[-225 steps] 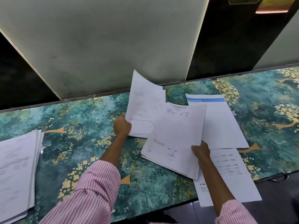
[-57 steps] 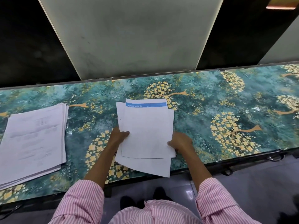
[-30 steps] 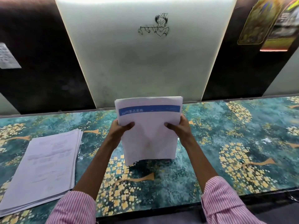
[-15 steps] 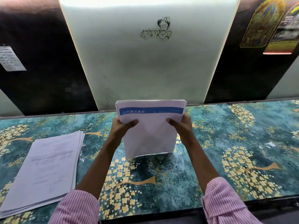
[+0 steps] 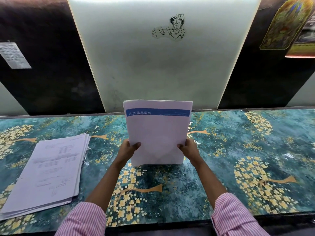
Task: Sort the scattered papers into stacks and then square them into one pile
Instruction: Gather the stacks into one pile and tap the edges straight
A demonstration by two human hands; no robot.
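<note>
- A sheaf of papers (image 5: pixel 157 133) is held upright on the table (image 5: pixel 238 150), gripped between both hands.
- Its side edges are pinched by the left hand (image 5: pixel 127 150) and right hand (image 5: pixel 189 149).

Office-like counter (image 5: pixel 238 150): stacked printed documents (image 5: pixel 49 171), notices on wall panels (image 5: pixel 13 55).

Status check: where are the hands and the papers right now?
Left hand and right hand grip the held sheaf, upright, bottom edge on the table. Second stack flat at left, apart. Nothing in the way.
</note>
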